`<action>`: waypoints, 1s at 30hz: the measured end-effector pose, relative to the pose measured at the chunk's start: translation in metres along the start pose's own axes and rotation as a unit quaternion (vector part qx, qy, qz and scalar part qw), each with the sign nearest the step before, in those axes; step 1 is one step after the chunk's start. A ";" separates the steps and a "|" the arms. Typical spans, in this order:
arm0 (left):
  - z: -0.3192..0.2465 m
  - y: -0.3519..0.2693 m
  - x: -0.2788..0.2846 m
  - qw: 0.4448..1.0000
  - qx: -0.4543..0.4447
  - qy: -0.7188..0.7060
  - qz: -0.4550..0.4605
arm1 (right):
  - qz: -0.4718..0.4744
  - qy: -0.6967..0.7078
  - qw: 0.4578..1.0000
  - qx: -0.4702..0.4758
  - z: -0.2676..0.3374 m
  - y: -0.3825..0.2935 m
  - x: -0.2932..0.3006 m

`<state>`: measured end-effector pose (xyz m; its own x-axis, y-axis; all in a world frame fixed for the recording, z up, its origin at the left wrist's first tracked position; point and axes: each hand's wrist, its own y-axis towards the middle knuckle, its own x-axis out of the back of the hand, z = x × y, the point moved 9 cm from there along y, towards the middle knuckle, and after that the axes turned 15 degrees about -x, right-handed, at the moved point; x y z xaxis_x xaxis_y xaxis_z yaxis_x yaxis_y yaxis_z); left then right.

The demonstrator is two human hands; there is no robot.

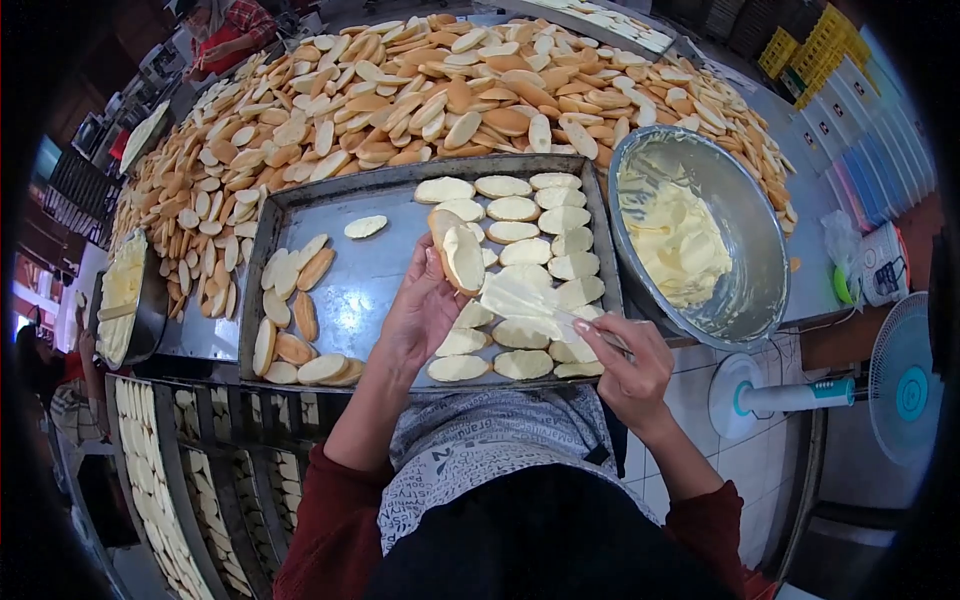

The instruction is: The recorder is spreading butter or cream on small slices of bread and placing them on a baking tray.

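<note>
My left hand [426,304] holds an oval bread slice [459,255] tilted above the metal baking tray [360,300]; pale yellow cream covers part of its face. In my right hand [626,360] is a spatula [521,300] with a broad, cream-smeared blade, level with the slices beneath it. Rows of cream-coated slices [523,365] fill the tray's right side. One coated slice [365,226] lies apart near the tray's upper middle. Uncoated bread pieces [304,315] line the left side. A steel bowl [750,217] holding pale yellow cream [679,244] stands to the right of the tray.
A large heap of bread slices [420,97] spreads behind the tray. Another cream container [124,300] stands at left, above racked trays of slices [150,465]. People [225,37] work at the upper left and far left. An electric fan [907,390] stands at right.
</note>
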<state>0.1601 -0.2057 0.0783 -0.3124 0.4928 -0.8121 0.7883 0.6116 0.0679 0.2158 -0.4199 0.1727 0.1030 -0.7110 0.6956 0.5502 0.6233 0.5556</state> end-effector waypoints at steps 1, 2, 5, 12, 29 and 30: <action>0.000 -0.001 0.001 1.000 0.000 -0.007 0.000 | -0.033 0.000 0.999 0.009 0.000 -0.003 0.002; 0.003 -0.002 0.001 1.000 0.001 -0.007 0.000 | -0.066 -0.001 0.998 0.017 -0.001 -0.008 0.005; 0.019 -0.011 -0.006 0.999 0.042 -0.018 -0.005 | -0.097 0.000 0.995 0.021 -0.001 -0.009 -0.011; 0.035 -0.024 -0.019 0.992 0.106 -0.023 0.057 | -0.110 -0.044 0.993 0.008 -0.011 0.025 -0.037; -0.105 0.114 0.182 0.929 -0.133 0.319 -0.135 | -0.129 0.119 0.959 -0.223 -0.065 0.007 -0.018; -0.107 0.123 0.190 0.907 -0.134 0.382 -0.112 | -0.129 0.120 0.959 -0.222 -0.064 0.007 -0.017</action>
<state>0.1409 0.0290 -0.0057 -0.8064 0.5598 -0.1905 0.5338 0.8278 0.1728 0.2707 -0.4244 0.1358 0.0751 -0.9107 0.4062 0.8759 0.2549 0.4096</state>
